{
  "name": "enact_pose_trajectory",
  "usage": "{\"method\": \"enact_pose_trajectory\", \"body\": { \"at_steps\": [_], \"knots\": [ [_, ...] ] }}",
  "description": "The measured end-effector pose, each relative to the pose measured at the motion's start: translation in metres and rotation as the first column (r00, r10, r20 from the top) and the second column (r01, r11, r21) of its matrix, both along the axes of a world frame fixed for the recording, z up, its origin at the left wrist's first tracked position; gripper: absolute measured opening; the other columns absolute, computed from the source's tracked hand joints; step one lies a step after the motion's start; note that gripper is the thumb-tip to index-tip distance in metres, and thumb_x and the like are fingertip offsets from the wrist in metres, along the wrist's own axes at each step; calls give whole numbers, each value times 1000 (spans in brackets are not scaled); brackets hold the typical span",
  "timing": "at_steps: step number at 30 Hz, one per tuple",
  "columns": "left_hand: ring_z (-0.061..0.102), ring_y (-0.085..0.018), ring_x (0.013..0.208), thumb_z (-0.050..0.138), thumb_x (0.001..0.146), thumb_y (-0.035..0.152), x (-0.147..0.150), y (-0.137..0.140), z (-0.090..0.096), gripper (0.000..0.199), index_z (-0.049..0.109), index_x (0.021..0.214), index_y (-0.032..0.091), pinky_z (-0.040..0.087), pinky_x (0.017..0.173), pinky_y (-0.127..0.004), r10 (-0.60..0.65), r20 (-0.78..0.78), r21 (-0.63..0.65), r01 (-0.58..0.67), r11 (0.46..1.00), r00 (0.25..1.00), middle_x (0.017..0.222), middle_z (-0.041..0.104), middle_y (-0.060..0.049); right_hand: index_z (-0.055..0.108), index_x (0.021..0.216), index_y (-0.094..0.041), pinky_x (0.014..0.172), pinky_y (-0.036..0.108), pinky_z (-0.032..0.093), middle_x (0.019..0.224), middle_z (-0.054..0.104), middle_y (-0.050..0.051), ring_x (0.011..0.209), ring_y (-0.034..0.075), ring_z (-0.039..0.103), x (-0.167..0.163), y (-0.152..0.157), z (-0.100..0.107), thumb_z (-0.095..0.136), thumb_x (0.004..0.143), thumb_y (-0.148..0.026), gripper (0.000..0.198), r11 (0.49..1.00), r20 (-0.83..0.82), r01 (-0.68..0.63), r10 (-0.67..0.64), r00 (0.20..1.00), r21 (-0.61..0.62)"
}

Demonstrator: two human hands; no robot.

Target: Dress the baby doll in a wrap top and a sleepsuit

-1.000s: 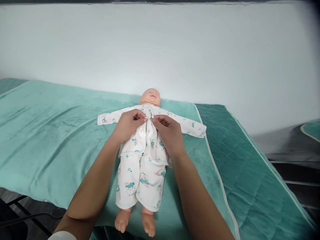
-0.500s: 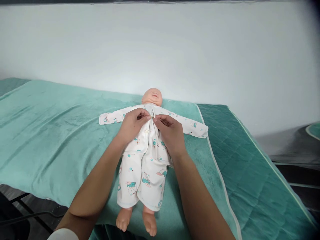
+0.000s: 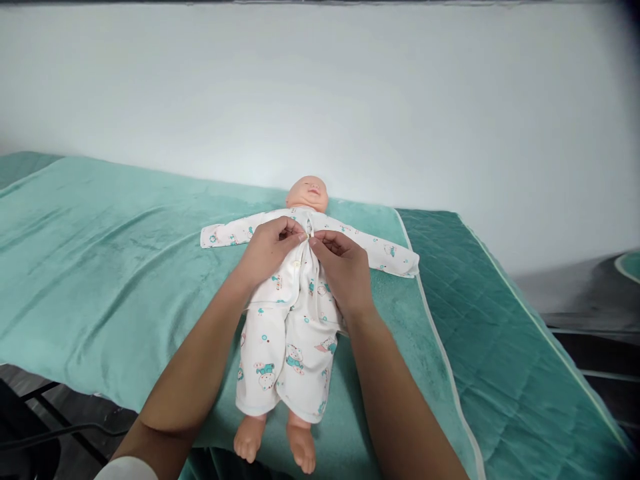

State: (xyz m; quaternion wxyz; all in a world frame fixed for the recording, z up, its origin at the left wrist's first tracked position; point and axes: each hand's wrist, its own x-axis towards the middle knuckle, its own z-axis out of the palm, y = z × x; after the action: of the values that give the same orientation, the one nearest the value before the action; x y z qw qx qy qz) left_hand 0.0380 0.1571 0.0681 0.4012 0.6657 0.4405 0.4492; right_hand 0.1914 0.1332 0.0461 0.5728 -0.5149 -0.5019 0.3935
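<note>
A baby doll [image 3: 305, 193] lies on its back, head away from me and bare feet toward me. It wears a white printed shirt [image 3: 390, 257] with the sleeves spread wide, and matching pants [image 3: 260, 360]. At the chest, my left hand [image 3: 273, 250] pinches one front edge of the shirt between thumb and fingertips. My right hand [image 3: 345, 267] pinches the other edge close beside it, the fingertips of both hands nearly touching. A small button seems to sit between them, mostly hidden by the fingers. Another pale button [image 3: 297, 265] shows lower on the shirt front.
Under the doll is a light green blanket [image 3: 125, 267] with a pale edge. A darker green quilted cover [image 3: 500, 333] extends to the right. Behind the bed stands a white wall [image 3: 320, 93]. A black cable [image 3: 65, 433] runs at the lower left.
The whole view has shifted slightly, so doll and hands appear a little farther right. Both hands keep their pinch at the shirt's chest.
</note>
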Motion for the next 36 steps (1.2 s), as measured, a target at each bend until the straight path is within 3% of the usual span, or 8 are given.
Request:
{"method": "enact_pose_trajectory", "body": {
  "at_steps": [8, 18, 24, 36],
  "knots": [
    [59, -15, 81, 64, 84, 27, -1, 0, -3, 10, 65, 81, 18, 45, 76, -29, 8, 11, 2, -8, 1000, 1000, 85, 67, -2, 73, 92, -20, 69, 29, 48, 84, 70, 2, 74, 15, 61, 3, -2, 5, 73, 79, -37, 21, 997, 70, -68, 69, 995, -23],
    [61, -15, 78, 68, 78, 26, 4, 3, -8, 9, 66, 76, 18, 47, 74, -29, 79, 34, -9, -78, 997, 996, 82, 70, -2, 71, 92, -20, 69, 29, 49, 84, 69, 2, 73, 14, 60, 1, -1, -1, 72, 80, -40, 24, 998, 80, -40, 37, 996, 38],
    [61, -15, 75, 66, 77, 23, 6, 1, -5, 6, 68, 75, 18, 47, 73, -29, 109, -16, -5, -109, 994, 994, 82, 71, -2, 69, 95, -20, 70, 30, 50, 84, 68, 2, 73, 15, 60, -1, -2, -2, 68, 83, -37, 21, 996, 185, -32, 17, 983, 80],
    [62, -16, 80, 62, 80, 23, -3, -1, 1, 9, 69, 80, 17, 47, 74, -29, -4, -34, -40, 2, 999, 999, 86, 71, -3, 67, 94, -20, 70, 31, 50, 81, 67, 2, 73, 15, 61, 0, -2, 2, 67, 82, -33, 17, 997, 270, -38, 19, 963, 66]
  ]
}}
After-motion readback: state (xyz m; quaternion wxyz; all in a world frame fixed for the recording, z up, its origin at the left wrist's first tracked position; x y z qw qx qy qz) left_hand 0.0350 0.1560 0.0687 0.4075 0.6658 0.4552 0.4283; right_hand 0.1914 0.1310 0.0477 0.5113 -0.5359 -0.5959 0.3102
